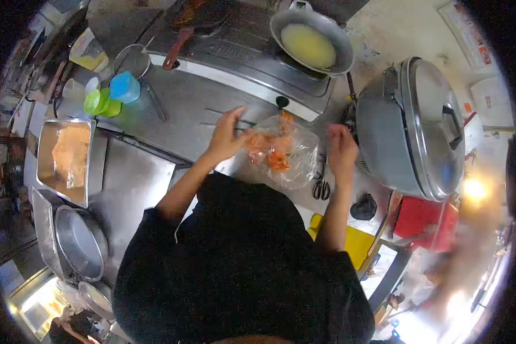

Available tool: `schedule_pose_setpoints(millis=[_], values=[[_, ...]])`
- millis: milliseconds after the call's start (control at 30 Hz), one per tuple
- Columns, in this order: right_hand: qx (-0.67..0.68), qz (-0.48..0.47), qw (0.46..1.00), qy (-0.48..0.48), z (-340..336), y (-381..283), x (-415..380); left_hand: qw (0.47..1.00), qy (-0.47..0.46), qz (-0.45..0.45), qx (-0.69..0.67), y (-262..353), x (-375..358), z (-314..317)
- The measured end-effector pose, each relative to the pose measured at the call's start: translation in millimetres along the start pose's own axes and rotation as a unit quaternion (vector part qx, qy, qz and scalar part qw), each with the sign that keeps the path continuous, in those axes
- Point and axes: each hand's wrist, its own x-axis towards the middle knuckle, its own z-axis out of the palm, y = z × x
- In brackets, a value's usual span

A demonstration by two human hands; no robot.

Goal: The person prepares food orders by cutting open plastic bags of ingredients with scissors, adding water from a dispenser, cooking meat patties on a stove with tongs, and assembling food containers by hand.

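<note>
head view has a clear plastic bag (301, 163) with orange pieces inside, between the two hands over the metal counter (172, 143). the left hand (226, 139) is unclenched, thumb at the bag's edge; the right hand (343, 150) is curled, its grip i cannot tell. wok (343, 47) contains yellow liquid; steel tray (48, 142), something pale orange.

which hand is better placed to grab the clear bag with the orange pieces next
Probably the left hand: it appears to reach the clear bag's edge, close to the orange pieces. A gap shows between the right hand and the bag's other side.
</note>
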Motion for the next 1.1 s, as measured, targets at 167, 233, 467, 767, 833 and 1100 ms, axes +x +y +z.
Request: schedule_pose_setpoints(millis=[167, 233, 467, 767, 833, 1100], values=[[-0.141, -0.056, 0.949, -0.276, 137, 141, 11, 0.943, -0.308, 0.067, 0.108, -14, -15, 43], [-0.328, -0.083, 0.905, -0.256, 167, 118, 6, 0.922, -0.219, 0.262, 0.182, -52, -48, 72], [-0.306, 0.086, 0.939, -0.128, 173, 49, -20, 0.875, -0.448, -0.024, 0.182, -8, -45, 14], [-0.062, 0.019, 0.992, 0.105, 17, -10, -65, 0.916, -0.267, 0.268, 0.136, -21, -21, 60], [-0.072, 0.002, 0.981, 0.179, 7, -26, -90, 0.926, -0.353, 0.105, 0.081, 5, -2, 41], [-0.152, -0.003, 0.988, -0.008, 61, -17, -92, 0.960, -0.224, -0.032, -0.167, 0, 13, 18]])
